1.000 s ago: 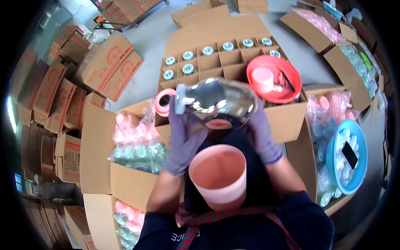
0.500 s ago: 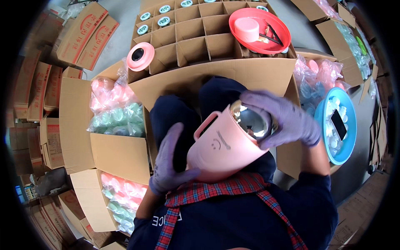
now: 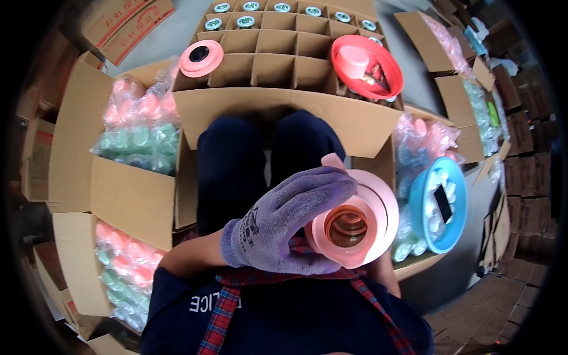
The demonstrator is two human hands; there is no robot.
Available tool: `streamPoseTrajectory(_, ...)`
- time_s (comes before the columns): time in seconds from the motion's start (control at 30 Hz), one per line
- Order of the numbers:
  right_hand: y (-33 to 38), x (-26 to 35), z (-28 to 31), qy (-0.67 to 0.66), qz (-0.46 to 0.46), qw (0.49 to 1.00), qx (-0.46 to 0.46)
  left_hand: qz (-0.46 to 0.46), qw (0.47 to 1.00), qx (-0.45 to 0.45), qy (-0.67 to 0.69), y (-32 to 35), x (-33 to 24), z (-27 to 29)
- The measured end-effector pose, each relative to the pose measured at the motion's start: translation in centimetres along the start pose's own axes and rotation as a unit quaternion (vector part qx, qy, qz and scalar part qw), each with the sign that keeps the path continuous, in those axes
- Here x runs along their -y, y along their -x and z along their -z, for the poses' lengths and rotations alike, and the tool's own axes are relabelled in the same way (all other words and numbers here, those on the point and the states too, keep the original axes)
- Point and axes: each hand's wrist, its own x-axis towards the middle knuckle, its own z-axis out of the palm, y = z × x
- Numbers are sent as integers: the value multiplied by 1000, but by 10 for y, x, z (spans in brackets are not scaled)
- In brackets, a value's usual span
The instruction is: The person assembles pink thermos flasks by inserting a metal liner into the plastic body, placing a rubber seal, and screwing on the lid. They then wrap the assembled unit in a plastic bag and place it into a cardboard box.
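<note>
A pink thermos jug [image 3: 383, 207] is held over my lap, its round mouth facing up at me. Inside the mouth shows a shiny, coppery liner [image 3: 346, 227]. My left hand [image 3: 290, 219], in a purple-grey knit glove, curls round the left side of the jug's pink collar [image 3: 317, 232], thumb below and fingers above. A pink projection [image 3: 333, 160] sticks out at the jug's far side; I cannot tell if it is the handle. My right forearm [image 3: 383, 273] reaches under the jug, which hides my right hand and its fingers.
Ahead stands a divided carton [image 3: 284, 97] with green-topped liners in its far cells. A pink ring-shaped part [image 3: 201, 58] and a red basin [image 3: 395, 83] rest on it. Cartons of bagged pink and green parts [image 3: 139, 139] flank me. A blue basin [image 3: 419, 207] holds white pieces and a phone [image 3: 442, 203].
The jug has turned from lying tilted, silver dome outward, to mouth toward me. My left hand has moved right onto its collar; my right hand has gone from the dome to out of sight beneath.
</note>
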Motion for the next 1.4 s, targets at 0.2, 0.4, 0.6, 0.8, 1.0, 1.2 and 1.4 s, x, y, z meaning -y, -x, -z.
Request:
streamPoseTrajectory(0.2, -31, -3, -12, -12, 27, 999, 13, -40, 998, -27, 42, -8, -1, -9)
streamPoseTrajectory(0.4, -36, -11, -19, -14, 40, 999, 8, -13, 1000, -9, 14, -9, -13, 5)
streamPoseTrajectory(0.6, -34, -19, -22, 12, 54, 998, -4, -68, 994, -69, 46, -5, -1, -2)
streamPoseTrajectory(0.8, -20, -32, -11, 232, 135, 963, -6, -218, 946, -228, 75, -10, 8, 14)
streamPoseTrajectory(1.0, -29, 10, -29, -282, -48, 958, -1, -73, 845, -406, -341, 27, -15, 74)
streamPoseTrajectory(1.2, -44, -10, -16, -324, -37, 945, 29, 13, 777, -503, -378, 82, 16, 145)
streamPoseTrajectory(1.4, -45, -10, -17, -387, -62, 920, -6, 87, 836, -425, -337, 73, 46, 139)
